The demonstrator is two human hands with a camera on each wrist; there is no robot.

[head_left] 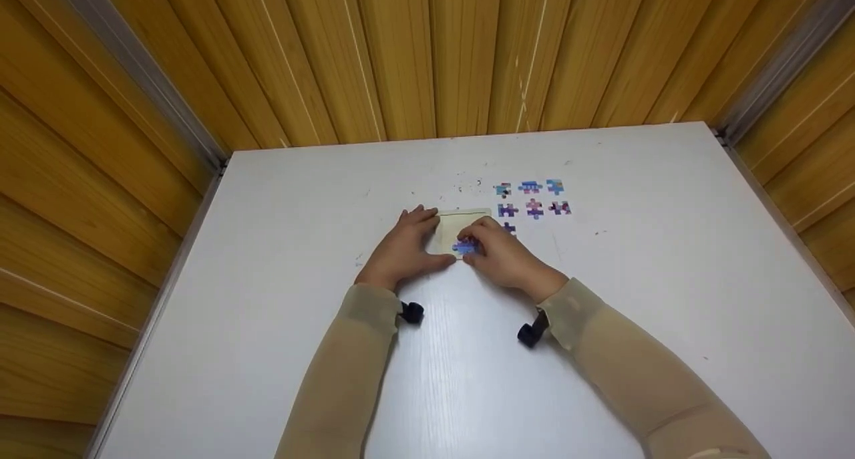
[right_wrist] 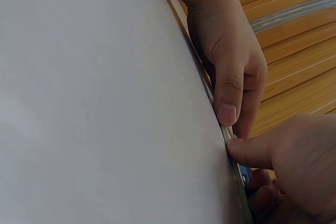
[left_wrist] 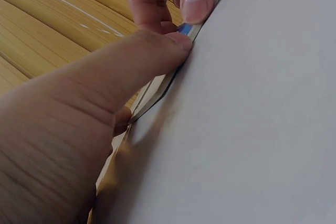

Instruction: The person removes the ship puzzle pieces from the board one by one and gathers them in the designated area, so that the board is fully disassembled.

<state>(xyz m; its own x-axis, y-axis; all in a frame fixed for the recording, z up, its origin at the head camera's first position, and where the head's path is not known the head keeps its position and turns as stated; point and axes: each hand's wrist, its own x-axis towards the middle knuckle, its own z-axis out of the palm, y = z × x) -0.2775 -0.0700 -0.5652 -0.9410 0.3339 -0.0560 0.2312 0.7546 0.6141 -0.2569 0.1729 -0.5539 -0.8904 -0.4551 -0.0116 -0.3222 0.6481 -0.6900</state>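
A small pale puzzle tray (head_left: 449, 226) with a raised rim lies flat on the white table. My left hand (head_left: 405, 245) holds it from the left, thumb along its near edge and fingers by its far left corner. Over the tray's near right part, my right hand (head_left: 499, 253) pinches a blue and purple jigsaw piece (head_left: 462, 246), partly covered by the fingers. In the left wrist view the left thumb (left_wrist: 157, 51) presses the tray's rim. The right wrist view shows the right thumb (right_wrist: 252, 149) at the same rim, with a bit of blue piece (right_wrist: 244, 173) behind it.
Loose jigsaw pieces (head_left: 534, 208) lie in rows right of the tray, one (head_left: 509, 228) partly behind the right hand. Small dark specks dot the white table (head_left: 267, 278). Yellow wood-look panels (head_left: 401, 58) stand behind the far edge and at both sides.
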